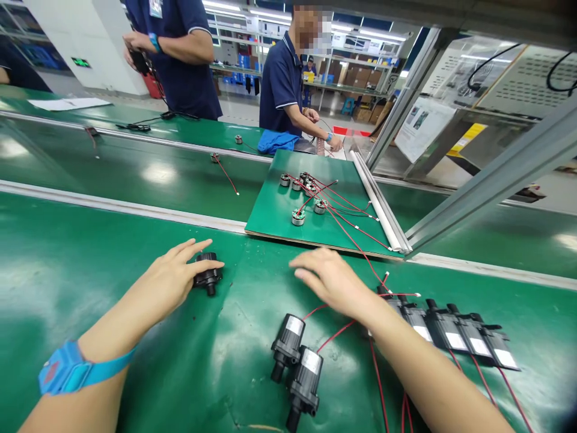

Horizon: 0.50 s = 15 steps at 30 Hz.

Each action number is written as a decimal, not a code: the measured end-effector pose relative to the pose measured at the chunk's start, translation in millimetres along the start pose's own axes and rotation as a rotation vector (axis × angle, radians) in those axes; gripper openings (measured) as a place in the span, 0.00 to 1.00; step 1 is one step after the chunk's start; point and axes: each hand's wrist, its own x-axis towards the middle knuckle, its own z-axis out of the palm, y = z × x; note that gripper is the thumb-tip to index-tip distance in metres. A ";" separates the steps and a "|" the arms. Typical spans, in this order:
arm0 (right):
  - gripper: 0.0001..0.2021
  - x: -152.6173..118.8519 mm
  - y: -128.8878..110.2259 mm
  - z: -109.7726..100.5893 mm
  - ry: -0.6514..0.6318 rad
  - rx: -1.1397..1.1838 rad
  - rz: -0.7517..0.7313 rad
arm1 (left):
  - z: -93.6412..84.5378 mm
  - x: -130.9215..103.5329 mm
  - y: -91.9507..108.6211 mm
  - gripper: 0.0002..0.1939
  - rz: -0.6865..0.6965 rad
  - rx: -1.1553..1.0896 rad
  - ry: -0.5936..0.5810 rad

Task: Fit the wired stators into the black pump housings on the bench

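Observation:
My left hand (174, 273) is at a black pump (208, 278) standing on the green bench, thumb and fingers stretched out over it. The thumb lies across the pump's upper part; whether it presses on it I cannot tell. My right hand (331, 279) hovers over the bench near the raised board, fingers loosely extended, with nothing in them. Two black pumps (288, 337) with white labels and red wires lie below my right hand. A row of similar black pumps (455, 331) lies right of my right forearm, partly hidden by it.
On a raised green board (270, 210) sit several small motor parts (298, 217) with red wires. A metal frame post (487, 180) slants at the right. Beyond is a conveyor channel (157, 174) with a wired part (225, 174). Two co-workers (279, 84) stand across, handling things.

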 end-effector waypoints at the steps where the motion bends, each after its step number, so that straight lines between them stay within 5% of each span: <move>1: 0.15 12.8 6.2 -3.3 0.079 -0.073 -0.008 | 2.2 -0.6 1.0 0.22 0.014 -0.038 0.002; 4: 0.26 54.7 27.1 -12.9 0.172 -0.304 0.001 | 0.7 1.1 10.1 0.20 0.022 -0.185 -0.061; 8: 0.27 92.5 47.3 -17.9 0.078 -0.433 -0.019 | -17.7 10.0 36.9 0.20 -0.035 -0.328 -0.052; 12: 0.18 91.5 46.5 -13.0 0.076 -0.406 -0.095 | -28.4 18.5 72.1 0.21 -0.090 -0.509 0.158; 15: 0.17 69.6 29.7 -7.3 0.162 -0.205 -0.124 | -17.9 21.5 94.8 0.18 -0.096 -0.692 0.196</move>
